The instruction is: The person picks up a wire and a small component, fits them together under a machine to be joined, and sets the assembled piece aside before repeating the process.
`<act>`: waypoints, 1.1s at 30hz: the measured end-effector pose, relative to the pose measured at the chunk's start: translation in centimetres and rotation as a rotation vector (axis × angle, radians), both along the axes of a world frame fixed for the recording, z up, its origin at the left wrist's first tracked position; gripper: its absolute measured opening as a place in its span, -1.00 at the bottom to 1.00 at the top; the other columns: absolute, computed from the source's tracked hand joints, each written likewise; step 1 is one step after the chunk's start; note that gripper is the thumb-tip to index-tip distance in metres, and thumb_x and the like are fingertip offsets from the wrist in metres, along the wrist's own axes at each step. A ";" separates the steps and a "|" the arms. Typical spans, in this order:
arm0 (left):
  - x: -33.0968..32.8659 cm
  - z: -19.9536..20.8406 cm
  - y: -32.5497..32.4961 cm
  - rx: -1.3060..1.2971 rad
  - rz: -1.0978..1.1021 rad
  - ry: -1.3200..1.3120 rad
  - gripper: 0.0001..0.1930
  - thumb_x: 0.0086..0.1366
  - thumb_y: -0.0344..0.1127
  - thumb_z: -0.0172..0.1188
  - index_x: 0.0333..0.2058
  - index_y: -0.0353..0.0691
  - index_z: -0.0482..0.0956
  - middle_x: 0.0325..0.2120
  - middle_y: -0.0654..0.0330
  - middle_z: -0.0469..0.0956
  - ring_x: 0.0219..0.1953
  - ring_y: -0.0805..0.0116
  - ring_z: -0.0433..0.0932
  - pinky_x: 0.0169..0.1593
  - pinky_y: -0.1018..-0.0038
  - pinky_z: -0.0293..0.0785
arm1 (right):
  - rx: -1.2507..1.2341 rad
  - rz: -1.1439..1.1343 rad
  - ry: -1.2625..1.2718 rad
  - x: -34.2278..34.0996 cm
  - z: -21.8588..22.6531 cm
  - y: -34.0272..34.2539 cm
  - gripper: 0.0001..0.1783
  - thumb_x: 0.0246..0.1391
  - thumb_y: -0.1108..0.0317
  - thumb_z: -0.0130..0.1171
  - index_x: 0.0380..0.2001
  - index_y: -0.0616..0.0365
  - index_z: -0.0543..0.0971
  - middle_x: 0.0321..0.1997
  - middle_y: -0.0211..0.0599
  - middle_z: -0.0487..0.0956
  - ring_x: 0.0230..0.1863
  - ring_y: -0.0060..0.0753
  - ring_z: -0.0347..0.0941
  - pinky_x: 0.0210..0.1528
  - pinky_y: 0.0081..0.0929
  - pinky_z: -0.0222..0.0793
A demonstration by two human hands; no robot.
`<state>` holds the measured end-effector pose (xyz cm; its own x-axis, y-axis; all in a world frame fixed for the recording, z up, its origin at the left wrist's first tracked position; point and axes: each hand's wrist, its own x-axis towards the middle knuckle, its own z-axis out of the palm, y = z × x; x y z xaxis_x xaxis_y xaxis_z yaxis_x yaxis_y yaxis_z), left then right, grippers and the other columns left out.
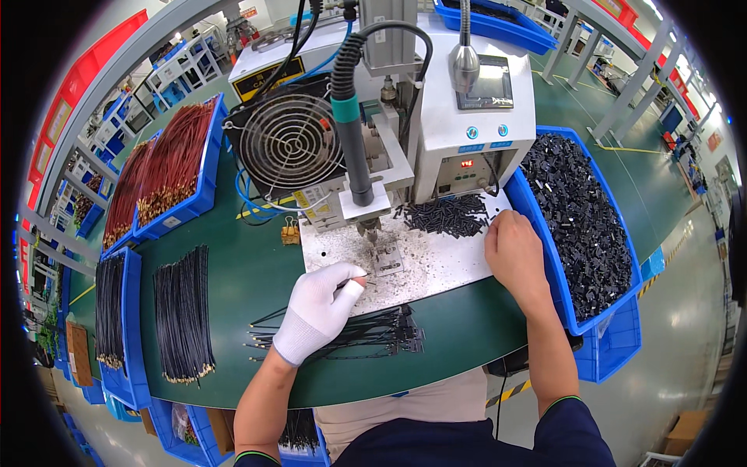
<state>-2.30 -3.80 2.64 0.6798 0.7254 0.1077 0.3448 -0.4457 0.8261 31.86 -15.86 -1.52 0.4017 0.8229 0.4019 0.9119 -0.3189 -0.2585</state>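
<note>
My left hand, in a white glove with bare thumb and fingertip, pinches what looks like a thin black cable just in front of the small metal jig. Under and beside that hand lies a loose bundle of black cables with black connector ends to the right and brass tips to the left. Bare and curled closed, my right hand rests at the right edge of the metal plate. Next to it is a pile of short black tubes. Anything in its fingers is hidden.
A soldering machine with a fan stands over the plate. To the right is a blue bin of black connectors. On the left lie a black cable bundle, a blue tray of cables and blue bins of red cables.
</note>
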 end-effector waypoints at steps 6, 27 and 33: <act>-0.2 0.3 -0.2 0.047 -0.065 -0.009 -0.83 0.50 -0.36 0.37 -0.11 -0.38 0.79 -0.43 0.04 0.70 -0.47 0.31 0.62 -0.29 0.37 0.54 | 0.187 0.419 0.817 -5.8 1.4 -0.6 -0.87 0.21 0.53 0.47 -0.22 0.27 0.69 -0.32 -0.31 0.79 -0.29 -0.51 0.77 -0.14 -0.48 0.70; -0.1 0.2 -0.7 0.306 -0.143 0.008 -0.94 0.37 -0.38 0.43 -0.25 -0.22 0.82 -0.41 0.01 0.75 -0.38 -0.06 0.77 -0.25 0.17 0.67 | 0.156 0.701 0.693 -11.7 3.6 0.1 -0.81 0.27 0.61 0.47 -0.12 0.27 0.65 -0.27 -0.20 0.77 -0.32 -0.29 0.76 -0.20 -0.33 0.71; 0.0 0.0 -0.8 0.348 -0.136 0.034 -0.93 0.37 -0.37 0.43 -0.24 -0.21 0.82 -0.41 0.00 0.75 -0.37 -0.11 0.76 -0.25 0.13 0.67 | 0.174 0.738 0.619 -11.6 3.6 0.2 -0.76 0.25 0.64 0.48 -0.10 0.27 0.62 -0.21 -0.14 0.76 -0.26 -0.20 0.79 -0.18 -0.29 0.72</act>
<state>-2.30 -4.58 2.68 0.7746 0.5522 0.3083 0.2875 -0.7416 0.6060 20.21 -15.61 2.11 -0.0098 0.9012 0.4334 0.5545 0.3656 -0.7476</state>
